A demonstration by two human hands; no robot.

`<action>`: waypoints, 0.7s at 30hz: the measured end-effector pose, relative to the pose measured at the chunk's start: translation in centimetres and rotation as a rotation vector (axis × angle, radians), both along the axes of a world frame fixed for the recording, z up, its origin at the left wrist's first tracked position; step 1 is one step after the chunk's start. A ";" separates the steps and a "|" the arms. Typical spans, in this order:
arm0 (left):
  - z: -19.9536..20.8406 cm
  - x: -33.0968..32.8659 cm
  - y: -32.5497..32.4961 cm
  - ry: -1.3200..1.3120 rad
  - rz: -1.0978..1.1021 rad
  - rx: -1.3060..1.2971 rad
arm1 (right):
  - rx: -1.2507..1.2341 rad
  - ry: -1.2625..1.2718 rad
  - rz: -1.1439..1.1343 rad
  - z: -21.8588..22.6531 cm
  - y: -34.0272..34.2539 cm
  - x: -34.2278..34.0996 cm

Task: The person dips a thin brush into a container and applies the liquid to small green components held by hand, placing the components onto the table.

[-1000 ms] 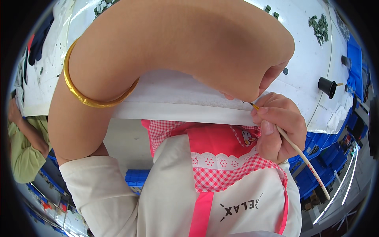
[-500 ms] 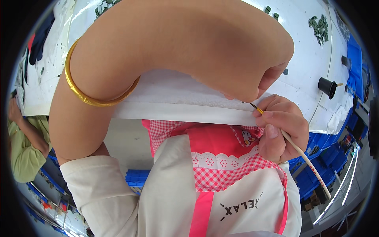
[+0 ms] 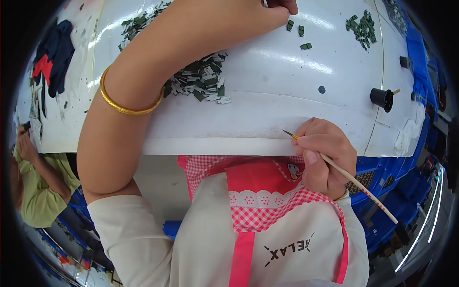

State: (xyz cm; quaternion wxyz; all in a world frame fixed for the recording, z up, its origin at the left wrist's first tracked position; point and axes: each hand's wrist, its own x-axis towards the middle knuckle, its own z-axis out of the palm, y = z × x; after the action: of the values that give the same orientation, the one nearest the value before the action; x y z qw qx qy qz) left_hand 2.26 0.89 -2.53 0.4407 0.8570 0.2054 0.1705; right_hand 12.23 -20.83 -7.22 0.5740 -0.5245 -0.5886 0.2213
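My right hand [image 3: 330, 153], at the table's front edge, grips a thin paintbrush [image 3: 358, 184] with a pale handle. Its dark pointed tip is directed up and left over the white tabletop [image 3: 267, 105]. Far across the table, my left hand [image 3: 260, 19] has its fingers curled together at the picture's top edge; what they hold, if anything, is hidden. Just below its fingertips lies a small dark green piece [image 3: 290, 25], with two more green pieces [image 3: 303, 39] nearby. Under my left forearm, a heap of green and whitish pieces [image 3: 203, 79] is partly covered.
Another green pile [image 3: 363, 29] lies at the far right. A small black cup [image 3: 381, 99] with a stick stands near the right edge, by blue crates [image 3: 382, 174]. Dark cloth [image 3: 55, 55] lies at left, where a person in a green top [image 3: 43, 191] sits.
My left hand has moved from beside the brush tip to the far side of the table, by the small green pieces. My right hand still holds the paintbrush near the edge.
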 end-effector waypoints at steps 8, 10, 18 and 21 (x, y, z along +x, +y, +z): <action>-0.1 -0.4 2.1 -0.062 0.059 0.120 | 0.033 0.078 -0.001 -0.1 -0.3 0.0; 4.1 -1.4 2.6 0.188 -0.058 0.041 | 0.048 0.110 0.016 0.4 -0.7 0.5; 0.6 -3.8 -0.1 0.347 -0.492 0.258 | 0.430 -0.023 -0.394 4.3 -5.4 10.8; 1.5 -3.5 -0.6 0.544 -0.470 0.242 | 0.445 -0.103 -0.615 4.3 -4.9 13.3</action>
State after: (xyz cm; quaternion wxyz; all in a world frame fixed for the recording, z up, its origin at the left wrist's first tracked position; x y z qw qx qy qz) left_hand -1.22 0.26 -1.08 0.2926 0.9406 0.0909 -0.1460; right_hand 25.55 -25.70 -2.94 0.6833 -0.5493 -0.4655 -0.1210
